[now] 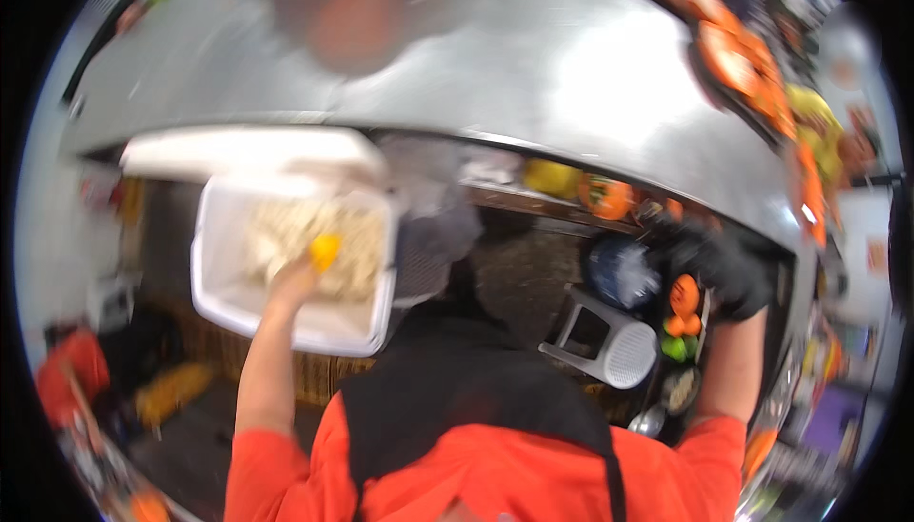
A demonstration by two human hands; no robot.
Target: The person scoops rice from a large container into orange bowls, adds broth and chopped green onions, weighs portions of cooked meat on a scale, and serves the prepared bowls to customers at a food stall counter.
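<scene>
My bare left hand (294, 279) reaches inside a large white plastic bin (203, 258), with a small yellow object (325, 252) at its fingers. Motion blur hides the exact kind of that object. Pale, crumbly or shredded food (357, 236) fills part of the bin. Behind the bin rests a white lid-like panel (250, 150), against the counter's edge. Far to the right, my right hand (721, 272) wears a black glove and is near the shelf under the counter. Its fingers are blurred, so whether they grip anything is hidden.
A steel counter (457, 57) spans the view ahead, with orange trays (742, 65) along its right side. Under it are an orange container (605, 197) and a plastic-lined blue tub (621, 272). A grey stool (607, 343) stands below. Other people (814, 122) are around the counter.
</scene>
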